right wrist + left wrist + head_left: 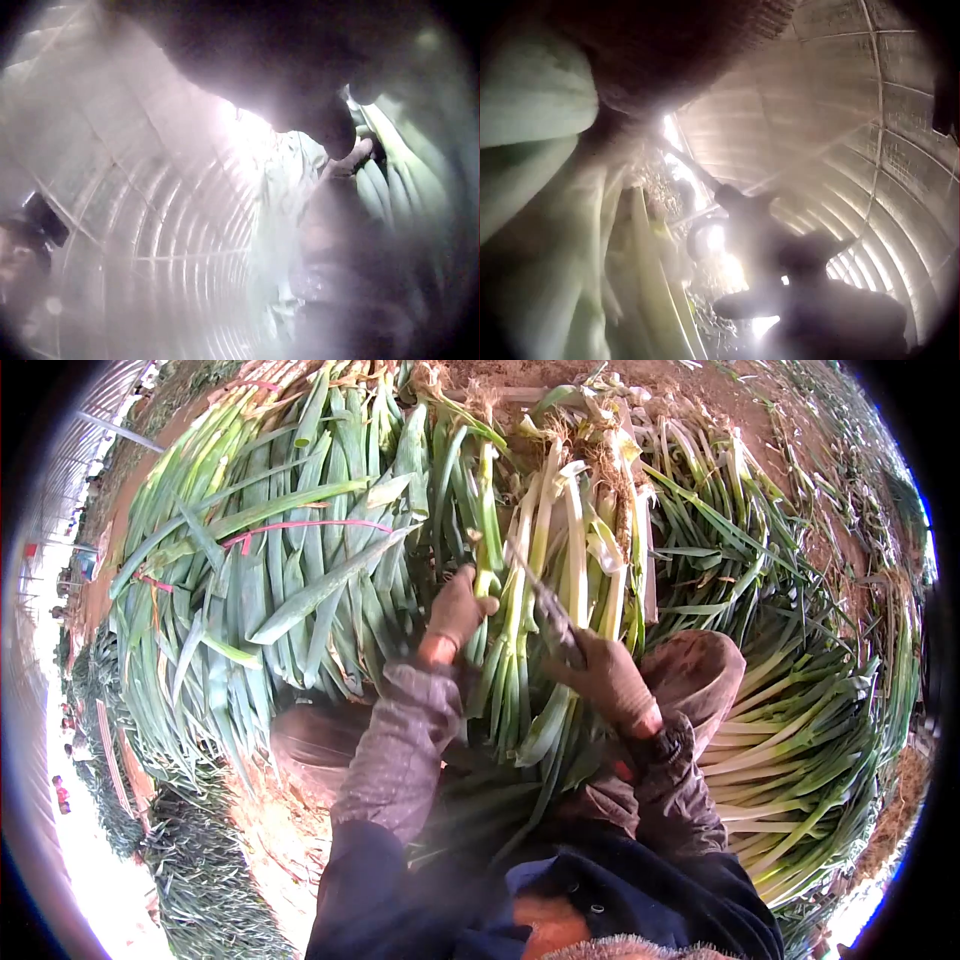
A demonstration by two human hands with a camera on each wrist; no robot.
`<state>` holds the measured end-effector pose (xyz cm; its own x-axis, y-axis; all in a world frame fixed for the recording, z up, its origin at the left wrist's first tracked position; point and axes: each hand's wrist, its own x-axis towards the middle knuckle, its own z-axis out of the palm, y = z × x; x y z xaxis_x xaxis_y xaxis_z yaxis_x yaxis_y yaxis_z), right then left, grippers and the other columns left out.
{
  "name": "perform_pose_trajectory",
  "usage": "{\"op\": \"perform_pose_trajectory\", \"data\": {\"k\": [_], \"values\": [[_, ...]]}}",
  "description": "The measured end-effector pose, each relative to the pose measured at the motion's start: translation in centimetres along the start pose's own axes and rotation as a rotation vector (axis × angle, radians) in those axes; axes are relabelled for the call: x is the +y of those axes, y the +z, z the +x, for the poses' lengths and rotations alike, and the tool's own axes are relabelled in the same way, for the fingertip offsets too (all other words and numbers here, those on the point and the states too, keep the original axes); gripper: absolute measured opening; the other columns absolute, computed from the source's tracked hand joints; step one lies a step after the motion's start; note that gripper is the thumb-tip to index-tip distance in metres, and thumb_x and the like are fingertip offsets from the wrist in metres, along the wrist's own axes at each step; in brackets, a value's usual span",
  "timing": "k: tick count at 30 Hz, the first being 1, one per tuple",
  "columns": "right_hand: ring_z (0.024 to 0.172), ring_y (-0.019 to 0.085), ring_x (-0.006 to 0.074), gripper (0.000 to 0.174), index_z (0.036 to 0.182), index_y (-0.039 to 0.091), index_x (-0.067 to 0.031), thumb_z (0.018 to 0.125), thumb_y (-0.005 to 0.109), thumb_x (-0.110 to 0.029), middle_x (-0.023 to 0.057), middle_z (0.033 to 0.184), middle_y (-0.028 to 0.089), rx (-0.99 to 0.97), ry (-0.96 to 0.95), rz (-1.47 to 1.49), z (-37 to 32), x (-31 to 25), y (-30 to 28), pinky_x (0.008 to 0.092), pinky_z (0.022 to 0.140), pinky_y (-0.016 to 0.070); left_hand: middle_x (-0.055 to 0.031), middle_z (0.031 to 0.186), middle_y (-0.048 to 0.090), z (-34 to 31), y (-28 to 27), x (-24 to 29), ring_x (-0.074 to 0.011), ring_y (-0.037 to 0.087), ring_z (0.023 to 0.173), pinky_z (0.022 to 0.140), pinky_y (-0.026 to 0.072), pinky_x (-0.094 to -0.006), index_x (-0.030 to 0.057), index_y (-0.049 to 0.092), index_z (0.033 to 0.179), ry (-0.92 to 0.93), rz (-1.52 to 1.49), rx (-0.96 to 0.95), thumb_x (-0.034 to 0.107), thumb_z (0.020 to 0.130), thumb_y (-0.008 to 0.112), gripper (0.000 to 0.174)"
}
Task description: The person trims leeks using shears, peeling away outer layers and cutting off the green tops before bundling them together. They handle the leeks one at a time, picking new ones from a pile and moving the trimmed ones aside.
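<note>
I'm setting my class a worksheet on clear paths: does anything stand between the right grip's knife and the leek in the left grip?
Nothing visible blocks the way: the knife in the right grip points toward the leek in the left grip. In the head view, other leeks show behind it, none over it.

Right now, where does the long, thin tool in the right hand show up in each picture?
Head: just right of and above the centre, the tool slants up and left from the right hand.
Left wrist: near the middle, the tool slants up and left from the dark right hand.
Right wrist: I cannot make it out.
Shared landmark: the right hand, dark across the top in the right wrist picture.
</note>
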<state>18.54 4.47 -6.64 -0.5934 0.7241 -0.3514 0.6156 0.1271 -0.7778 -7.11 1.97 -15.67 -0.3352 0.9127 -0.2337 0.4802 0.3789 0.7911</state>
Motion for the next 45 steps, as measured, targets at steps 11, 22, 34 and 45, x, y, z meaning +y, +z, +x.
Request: {"op": "perform_pose_trajectory", "data": {"k": [11,22,34,45], "values": [[0.078,0.066,0.0437,0.047,0.095,0.061,-0.0009,0.079,0.080,-0.040,0.0240,0.080,0.066,0.000,-0.103,-0.118,-0.7,1.6,3.3,0.0483,0.071,0.0526,-0.0274,0.099,0.068,-6.5,2.4,-1.7,-0.0442,0.065,0.095,0.083,0.0511,-0.0472,-0.0022,0.059,0.112,0.014,0.014,0.041,0.016,0.077,0.071,0.041],[0.071,0.066,0.0406,0.045,0.093,0.056,-0.0020,0.082,0.079,-0.039,0.0204,0.074,0.064,-0.061,-0.178,-0.173,-0.4,-0.4,3.2,0.0469,0.067,0.0522,-0.0236,0.084,0.069,-6.8,2.2,-1.2,-0.0427,0.068,0.084,0.073,0.0511,-0.0491,0.0003,0.058,0.104,-0.011,0.164,0.117,0.035,0.087,0.069,0.040],[0.081,0.064,0.0488,0.044,0.096,0.055,-0.0015,0.081,0.077,-0.036,0.0260,0.081,0.065,0.027,-0.132,-0.204,-2.9,-0.8,4.4,0.0535,0.070,0.0507,-0.0215,0.079,0.069,-7.4,2.5,3.0,-0.0392,0.070,0.078,0.068,0.0544,-0.0484,-0.0076,0.043,0.121,0.049,0.533,0.098,0.022,0.089,0.065,0.049],[0.066,0.062,0.0364,0.046,0.103,0.060,0.0026,0.081,0.079,-0.033,0.0211,0.073,0.061,0.112,0.029,-0.188,-4.3,1.0,3.8,0.0423,0.064,0.0488,-0.0181,0.097,0.067,-8.1,4.7,5.3,-0.0322,0.072,0.082,0.066,0.0572,-0.0401,-0.0117,0.038,0.129,0.100,0.717,0.084,0.022,0.084,0.071,0.066]]}}
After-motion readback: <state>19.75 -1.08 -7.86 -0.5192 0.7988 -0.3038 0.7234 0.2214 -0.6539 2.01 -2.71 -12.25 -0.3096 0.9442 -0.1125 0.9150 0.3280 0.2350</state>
